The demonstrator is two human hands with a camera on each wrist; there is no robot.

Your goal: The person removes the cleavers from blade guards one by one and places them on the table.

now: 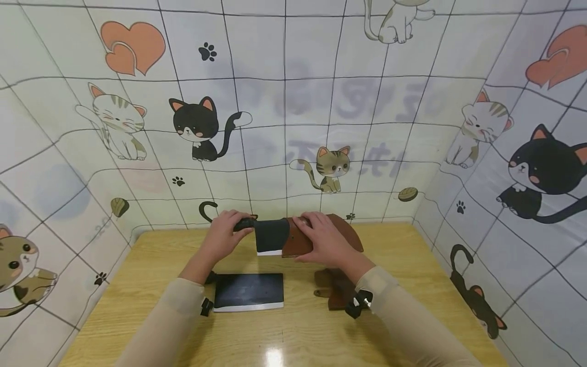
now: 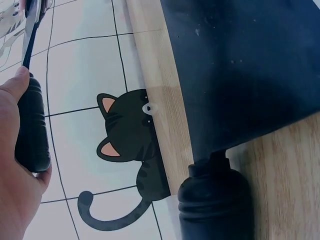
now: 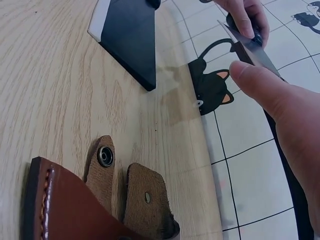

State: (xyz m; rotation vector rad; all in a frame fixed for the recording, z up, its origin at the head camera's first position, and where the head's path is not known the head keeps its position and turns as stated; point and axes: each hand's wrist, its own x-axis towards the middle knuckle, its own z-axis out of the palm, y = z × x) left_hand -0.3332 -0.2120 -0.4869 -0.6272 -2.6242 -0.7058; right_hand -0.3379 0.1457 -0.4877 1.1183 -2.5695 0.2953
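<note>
Up above the far part of the table, my left hand (image 1: 223, 238) grips the black ribbed handle (image 2: 33, 127) of a cleaver (image 1: 270, 235). The cleaver's dark blade with its pale edge runs to the right into a brown leather sheath (image 1: 293, 243). My right hand (image 1: 327, 242) holds that sheath, thumb on its near side and fingers over the top. How far the blade reaches inside is hidden. Below lies a second cleaver (image 1: 249, 290), flat, handle to the left. Under my right forearm a second brown leather sheath (image 3: 75, 205) lies with its snap straps (image 3: 103, 157) undone.
The light wooden table (image 1: 293, 331) ends at a wall covering (image 1: 284, 127) with a grid and cartoon cats, which also closes off both sides. Small black wrist cameras (image 1: 358, 304) sit on both sleeves.
</note>
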